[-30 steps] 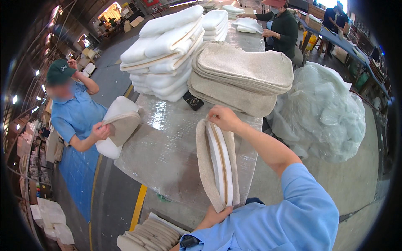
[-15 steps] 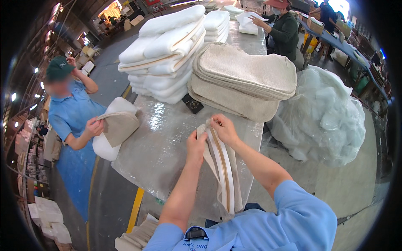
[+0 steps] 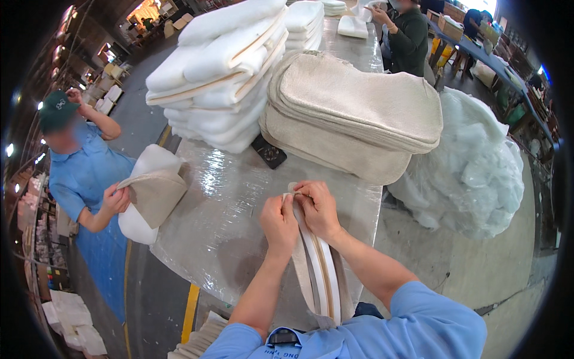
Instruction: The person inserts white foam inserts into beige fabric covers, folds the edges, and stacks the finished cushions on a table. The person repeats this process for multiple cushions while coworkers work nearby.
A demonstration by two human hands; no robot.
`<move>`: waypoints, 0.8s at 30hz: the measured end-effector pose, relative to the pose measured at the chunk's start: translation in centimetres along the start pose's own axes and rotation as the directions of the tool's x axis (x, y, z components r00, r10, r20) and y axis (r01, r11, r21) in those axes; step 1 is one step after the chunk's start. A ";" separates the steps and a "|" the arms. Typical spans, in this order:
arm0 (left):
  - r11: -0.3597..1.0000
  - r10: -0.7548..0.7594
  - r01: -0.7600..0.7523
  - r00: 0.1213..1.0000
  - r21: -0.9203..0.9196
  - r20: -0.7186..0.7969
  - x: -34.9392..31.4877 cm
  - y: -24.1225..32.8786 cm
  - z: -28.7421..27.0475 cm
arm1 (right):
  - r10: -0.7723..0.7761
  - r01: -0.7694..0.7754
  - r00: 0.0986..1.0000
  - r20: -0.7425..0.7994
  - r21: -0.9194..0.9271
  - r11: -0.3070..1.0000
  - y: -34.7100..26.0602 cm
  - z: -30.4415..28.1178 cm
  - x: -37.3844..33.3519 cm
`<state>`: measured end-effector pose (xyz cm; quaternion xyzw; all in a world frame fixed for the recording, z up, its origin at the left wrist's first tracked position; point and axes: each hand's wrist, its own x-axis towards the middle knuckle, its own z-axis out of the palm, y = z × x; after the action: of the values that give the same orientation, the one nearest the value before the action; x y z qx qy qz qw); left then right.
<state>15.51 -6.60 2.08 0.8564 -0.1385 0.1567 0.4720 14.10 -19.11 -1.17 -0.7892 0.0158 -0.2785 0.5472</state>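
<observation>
A beige fabric cushion cover (image 3: 304, 280) hangs from my two hands toward my body, over the near part of the table. Down its length runs a zipper (image 3: 323, 272) with white tape and a brownish line of teeth. My left hand (image 3: 279, 226) is closed, pinching the cover's far end. Right beside it my right hand (image 3: 317, 210) grips the same end, thumb and fingers pressed together at the top of the zipper. The fingers hide most of the fabric edge between them. Just beyond lies a stack of beige cushion covers (image 3: 359, 102).
White padding (image 3: 221, 66) is piled tall on the plastic-covered table (image 3: 221, 209), near a small black object (image 3: 269, 152). A co-worker (image 3: 84, 161) at left holds a beige cover over a white pad. A large bag of white filling (image 3: 472, 167) stands at right; another person (image 3: 406, 36) works beyond.
My hands have drawn closer together at the cover's end and now sit slightly lower in the picture. The view has shifted a little; the co-worker at left still holds the cover and pad.
</observation>
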 end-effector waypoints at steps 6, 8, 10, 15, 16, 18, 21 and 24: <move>0.996 -0.026 0.027 1.000 -0.084 0.011 -0.7 -1.1 -1.1 | -0.022 0.020 1.000 0.021 0.094 0.995 0.0 0.7 -0.4; 0.975 -0.139 0.144 0.989 -0.168 0.041 -0.4 -1.4 -1.3 | -0.041 0.033 0.997 0.067 0.116 0.993 0.4 0.8 -0.1; 0.969 -0.140 0.143 0.990 -0.199 0.027 -0.2 -1.5 -1.6 | -0.084 0.063 0.985 0.148 0.137 0.989 0.8 0.7 0.4; 0.989 0.064 -0.064 0.998 -0.132 -0.008 -0.2 -0.6 -2.3 | -0.153 0.093 0.924 0.352 0.181 0.979 1.6 -0.4 1.8; 0.985 0.094 -0.089 0.995 -0.148 0.027 0.0 -0.6 -2.4 | -0.198 0.138 0.912 0.360 0.187 0.973 1.7 -0.5 2.0; 0.972 0.159 -0.137 0.982 -0.189 0.103 0.6 -1.0 -2.9 | -0.073 0.020 0.940 0.334 0.159 0.987 1.7 -0.7 1.4; 0.771 -0.374 0.427 0.904 -0.471 0.207 3.6 -2.9 -3.6 | 0.019 -0.080 0.948 0.319 0.182 0.980 0.8 -0.4 0.7; 0.753 -0.247 0.421 0.894 -0.506 0.375 7.8 -4.6 -0.9 | 0.058 -0.132 0.944 0.326 0.208 0.969 0.2 0.3 0.3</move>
<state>24.32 -4.18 2.12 0.6973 -0.0887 -0.1051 0.7034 14.51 -19.02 -1.25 -0.7542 -0.0660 -0.1212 0.6420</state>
